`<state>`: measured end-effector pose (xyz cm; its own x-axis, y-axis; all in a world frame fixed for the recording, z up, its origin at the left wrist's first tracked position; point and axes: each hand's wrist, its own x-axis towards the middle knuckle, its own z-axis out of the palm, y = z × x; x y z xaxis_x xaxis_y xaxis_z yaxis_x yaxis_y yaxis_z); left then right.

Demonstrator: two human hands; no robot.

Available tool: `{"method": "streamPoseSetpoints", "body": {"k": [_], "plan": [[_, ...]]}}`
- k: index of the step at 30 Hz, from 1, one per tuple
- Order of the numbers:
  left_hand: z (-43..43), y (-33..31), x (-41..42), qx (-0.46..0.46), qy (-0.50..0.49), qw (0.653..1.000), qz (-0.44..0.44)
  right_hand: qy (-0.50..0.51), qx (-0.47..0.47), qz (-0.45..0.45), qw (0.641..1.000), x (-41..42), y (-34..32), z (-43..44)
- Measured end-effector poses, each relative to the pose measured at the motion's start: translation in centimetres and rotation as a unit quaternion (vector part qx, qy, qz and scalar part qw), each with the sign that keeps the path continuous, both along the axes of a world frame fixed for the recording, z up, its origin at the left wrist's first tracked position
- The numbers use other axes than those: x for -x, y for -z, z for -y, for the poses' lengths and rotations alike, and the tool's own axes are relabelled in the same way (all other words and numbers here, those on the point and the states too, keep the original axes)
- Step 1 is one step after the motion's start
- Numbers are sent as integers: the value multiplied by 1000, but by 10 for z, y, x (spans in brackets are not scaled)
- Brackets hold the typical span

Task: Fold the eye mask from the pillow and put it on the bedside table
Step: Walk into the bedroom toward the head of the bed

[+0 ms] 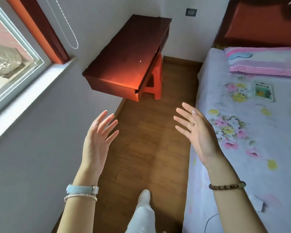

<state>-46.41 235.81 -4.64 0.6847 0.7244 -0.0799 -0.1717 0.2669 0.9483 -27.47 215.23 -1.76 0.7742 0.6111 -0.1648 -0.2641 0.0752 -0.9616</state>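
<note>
Step in hand: reach. My left hand [97, 140] and right hand [196, 132] hang spread and empty over the floor. Eye mask [240, 56], pale blue, lies far right on the striped pillow [267, 64]; counter [129, 54] far centre. I should lean in and lift it flat by both ends.

Glossy dark wood bedside table [124, 52], matt plastic stool [155, 81], soft striped cloth pillow [265, 64].
</note>
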Motion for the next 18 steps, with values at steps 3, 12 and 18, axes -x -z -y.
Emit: {"method": "streamPoseSetpoints", "body": {"k": [3,12,18], "plan": [[-34,-4,-41,1,41,999,10,40,4,1,999,-21,-3,-19],[-67,-17,-149,-10,151,988,19,133,7,-3,991,-77,-10,-34],[-68,-19,-218,-9,175,984,20,171,-2,0,985,-132,-4,-25]]}}
